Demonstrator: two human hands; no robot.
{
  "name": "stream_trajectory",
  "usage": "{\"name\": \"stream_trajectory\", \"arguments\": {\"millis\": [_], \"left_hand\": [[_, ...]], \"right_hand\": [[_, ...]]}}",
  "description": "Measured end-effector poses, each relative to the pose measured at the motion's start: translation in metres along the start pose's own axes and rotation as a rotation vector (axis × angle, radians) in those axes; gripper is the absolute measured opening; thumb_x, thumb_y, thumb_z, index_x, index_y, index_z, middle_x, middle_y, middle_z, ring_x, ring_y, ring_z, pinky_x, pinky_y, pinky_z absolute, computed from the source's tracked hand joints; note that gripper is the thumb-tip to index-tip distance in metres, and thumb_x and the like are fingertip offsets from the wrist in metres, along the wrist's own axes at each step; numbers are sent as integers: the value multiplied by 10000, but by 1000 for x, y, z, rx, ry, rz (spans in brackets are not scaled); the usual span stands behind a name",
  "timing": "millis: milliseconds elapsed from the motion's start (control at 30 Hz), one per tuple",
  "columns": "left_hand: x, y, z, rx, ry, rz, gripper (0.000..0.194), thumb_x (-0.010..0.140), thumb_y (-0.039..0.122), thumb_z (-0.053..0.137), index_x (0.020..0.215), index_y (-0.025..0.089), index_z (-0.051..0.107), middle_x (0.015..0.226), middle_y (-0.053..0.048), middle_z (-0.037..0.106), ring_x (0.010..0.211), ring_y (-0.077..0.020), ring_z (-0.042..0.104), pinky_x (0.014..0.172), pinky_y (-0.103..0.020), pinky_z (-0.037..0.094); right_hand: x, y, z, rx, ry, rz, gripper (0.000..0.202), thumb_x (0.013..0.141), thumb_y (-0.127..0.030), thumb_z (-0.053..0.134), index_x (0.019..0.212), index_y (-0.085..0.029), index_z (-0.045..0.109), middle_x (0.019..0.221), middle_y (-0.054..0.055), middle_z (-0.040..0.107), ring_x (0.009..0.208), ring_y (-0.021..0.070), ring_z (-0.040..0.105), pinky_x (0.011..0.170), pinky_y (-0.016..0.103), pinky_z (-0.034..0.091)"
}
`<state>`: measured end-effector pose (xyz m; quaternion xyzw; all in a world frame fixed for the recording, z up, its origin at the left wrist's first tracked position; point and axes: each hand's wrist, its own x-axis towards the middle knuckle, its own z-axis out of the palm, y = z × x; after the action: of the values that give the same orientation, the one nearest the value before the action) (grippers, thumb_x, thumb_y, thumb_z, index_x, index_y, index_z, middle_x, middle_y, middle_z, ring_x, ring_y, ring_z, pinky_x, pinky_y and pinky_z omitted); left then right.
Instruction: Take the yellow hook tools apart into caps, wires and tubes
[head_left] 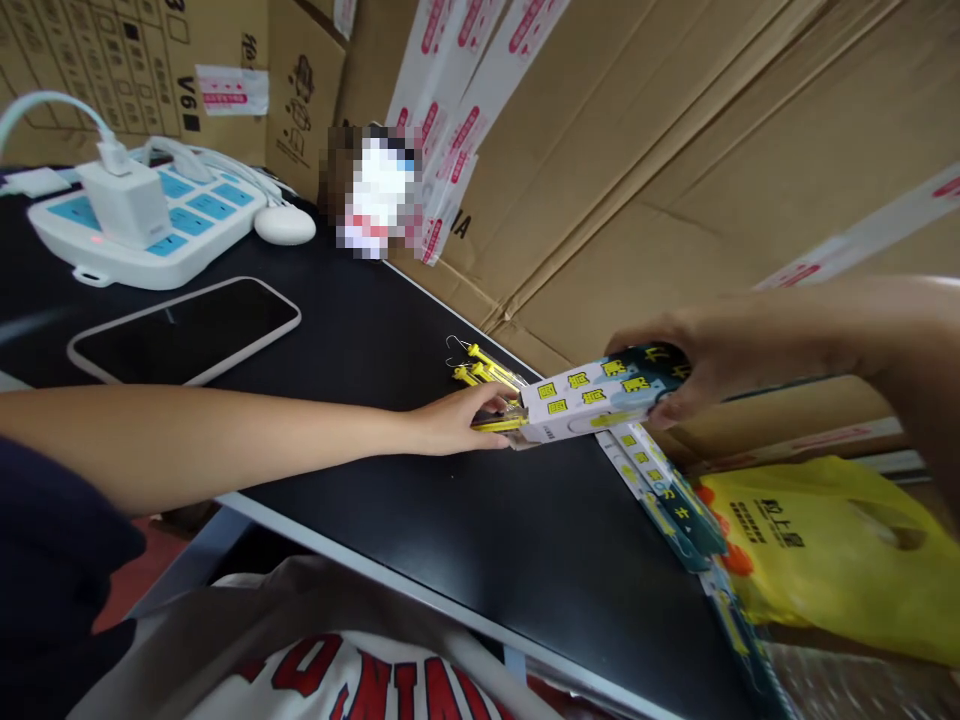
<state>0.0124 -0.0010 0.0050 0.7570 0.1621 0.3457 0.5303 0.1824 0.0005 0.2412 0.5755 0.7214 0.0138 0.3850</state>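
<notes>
My left hand point(454, 420): thumb and fingers nearly closed on a yellow part point(501, 425), right at the open end of the printed box point(581, 398). Can't tell if it's 1 piece or more, fingers hide some. My right hand point(701, 345) is wrapped around the box's dark green end, gap only box-wide. Box sits between my 2 hands, over the black tabletop point(450, 540); can't tell if it touches. Loose hooked yellow pieces point(486, 372) lie just beyond my left fingers. More printed boxes point(660, 490) along the table's right edge, yellow bag point(832, 550) next to them. Flat phone point(187, 325) and white power strip point(202, 235) well off left.
</notes>
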Motion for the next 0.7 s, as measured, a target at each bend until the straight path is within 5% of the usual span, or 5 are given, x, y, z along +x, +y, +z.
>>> {"name": "stream_trajectory", "arguments": {"millis": [167,467,700], "left_hand": [[-1,4,2,-92,40,142,310,796,148,595,1092,169,505,1235,-89,536,1196,-182,487,1015,-360,388],[1,5,3,-131,72,113,282,862,198,513,1144,194,526,1278,-61,535,1207,-174,473,1001,-340,383],[-2,9,4,-112,112,92,282,863,213,514,1142,176,512,1273,-71,535,1176,-173,492,981,-331,391]], "right_hand": [[-4,17,17,153,1,-111,550,546,-487,778,1030,-270,632,764,17,719,587,174,668,481,245,452],[-12,22,13,258,-24,-159,504,619,-498,732,1041,-241,629,869,69,714,706,199,684,558,268,513],[-11,15,2,244,-55,-144,546,561,-527,757,1013,-244,640,873,67,709,705,199,673,573,284,516]]}}
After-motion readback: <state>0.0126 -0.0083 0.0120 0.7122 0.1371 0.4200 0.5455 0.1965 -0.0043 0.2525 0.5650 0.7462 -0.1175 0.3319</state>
